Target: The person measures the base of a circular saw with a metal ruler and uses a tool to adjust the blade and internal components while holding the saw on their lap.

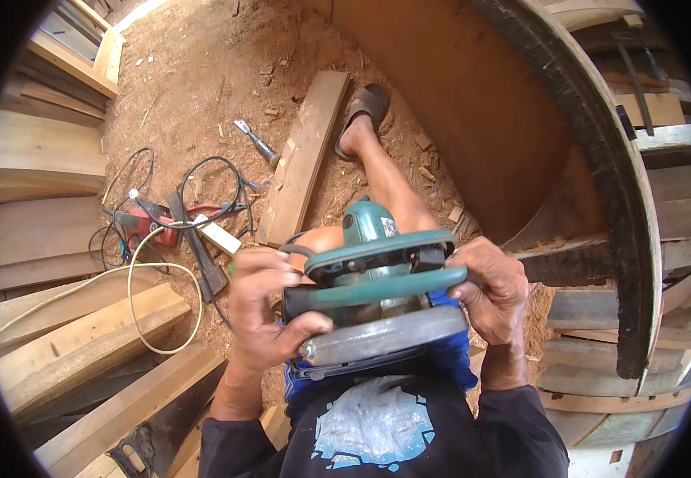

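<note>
"As this entry runs from the left rim, what lies beside you?"

"Planks [94, 342], stacked on your left. A pale cord [129, 296] loops over them. Next inward, a red power tool [150, 221] sits on the ground amid cables; a dark bar [196, 247] lies just beside it. Then a small hand tool [256, 143], further out on the dirt."

"Noted. Your left hand?"

"Your left hand [259, 311] is cupped partly open at the left end of the green power tool [385, 287]. Thumb on the end of its grey guard [385, 338]; fingers curled toward the body. Whether those fingers press on it, one cannot tell."

"And mid-field?"

"A long board [306, 151] lies flat beyond your left knee. The green tool is in front of your torso, above your blue shorts [459, 338], guard side nearest you. Your sandal [372, 105] shows past it."

"Your right hand?"

"Your right hand [490, 291] is closed, thumb and fingers pinching the tool's right end. Beyond it rises a big curved panel [489, 103], dark along its edge; further right, more timber [680, 215]."
</note>
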### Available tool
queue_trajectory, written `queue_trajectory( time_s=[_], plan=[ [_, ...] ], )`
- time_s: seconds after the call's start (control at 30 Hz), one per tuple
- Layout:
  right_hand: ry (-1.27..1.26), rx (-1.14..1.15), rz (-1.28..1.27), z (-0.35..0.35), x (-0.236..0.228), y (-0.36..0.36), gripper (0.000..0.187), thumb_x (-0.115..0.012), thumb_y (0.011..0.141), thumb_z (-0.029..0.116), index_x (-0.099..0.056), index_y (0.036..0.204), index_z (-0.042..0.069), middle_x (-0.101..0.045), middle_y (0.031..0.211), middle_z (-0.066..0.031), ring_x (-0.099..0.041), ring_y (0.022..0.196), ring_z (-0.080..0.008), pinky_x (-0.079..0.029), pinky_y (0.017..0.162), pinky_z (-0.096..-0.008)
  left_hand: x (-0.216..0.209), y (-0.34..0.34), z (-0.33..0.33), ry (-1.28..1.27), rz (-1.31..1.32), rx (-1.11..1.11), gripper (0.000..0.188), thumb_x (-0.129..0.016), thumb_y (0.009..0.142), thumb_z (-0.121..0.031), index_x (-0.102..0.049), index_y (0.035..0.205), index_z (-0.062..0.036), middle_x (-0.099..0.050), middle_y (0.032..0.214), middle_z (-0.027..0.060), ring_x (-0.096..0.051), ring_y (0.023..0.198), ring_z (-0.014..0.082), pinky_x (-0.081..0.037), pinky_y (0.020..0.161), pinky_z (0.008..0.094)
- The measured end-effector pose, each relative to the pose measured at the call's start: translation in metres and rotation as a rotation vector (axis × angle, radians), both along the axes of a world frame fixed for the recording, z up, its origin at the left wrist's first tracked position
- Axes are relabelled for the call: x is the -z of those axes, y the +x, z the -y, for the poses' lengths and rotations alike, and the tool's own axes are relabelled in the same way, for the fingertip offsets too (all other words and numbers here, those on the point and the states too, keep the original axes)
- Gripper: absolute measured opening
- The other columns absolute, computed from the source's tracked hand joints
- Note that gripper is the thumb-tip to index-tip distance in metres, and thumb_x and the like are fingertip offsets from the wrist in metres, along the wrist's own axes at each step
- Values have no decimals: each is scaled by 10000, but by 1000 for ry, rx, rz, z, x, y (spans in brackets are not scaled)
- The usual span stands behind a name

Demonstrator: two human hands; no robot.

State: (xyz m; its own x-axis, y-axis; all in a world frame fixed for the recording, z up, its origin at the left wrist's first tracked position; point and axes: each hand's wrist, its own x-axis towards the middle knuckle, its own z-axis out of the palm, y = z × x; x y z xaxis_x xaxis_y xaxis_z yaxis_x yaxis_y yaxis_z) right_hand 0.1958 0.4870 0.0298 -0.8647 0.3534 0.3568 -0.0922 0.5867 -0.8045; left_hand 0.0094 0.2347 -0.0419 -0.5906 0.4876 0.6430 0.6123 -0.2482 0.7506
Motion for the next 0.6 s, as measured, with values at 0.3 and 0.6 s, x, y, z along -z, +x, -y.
queue_trajectory(
  time_s=[0.3,0.6],
  plan=[
    [114,-79,27,12,-14,14,324,-897,740,87,-765,1024,3,-746,878,-94,-707,800,-306,-558,734,-409,-80,-33,-43,-629,-22,566,392,-512,1104,-250,-703,1355,-18,-767,1149,212,-760,968,413,-595,895,450],
    [-28,-75,33,6,-6,13,273,-869,823,160,-765,1019,1,-745,865,-106,-701,800,-292,-539,729,-390,-74,-45,-51,-678,30,713,381,-557,1113,-272,-687,1424,-93,-754,1037,240,-745,923,414,-579,850,466]
  ],
)
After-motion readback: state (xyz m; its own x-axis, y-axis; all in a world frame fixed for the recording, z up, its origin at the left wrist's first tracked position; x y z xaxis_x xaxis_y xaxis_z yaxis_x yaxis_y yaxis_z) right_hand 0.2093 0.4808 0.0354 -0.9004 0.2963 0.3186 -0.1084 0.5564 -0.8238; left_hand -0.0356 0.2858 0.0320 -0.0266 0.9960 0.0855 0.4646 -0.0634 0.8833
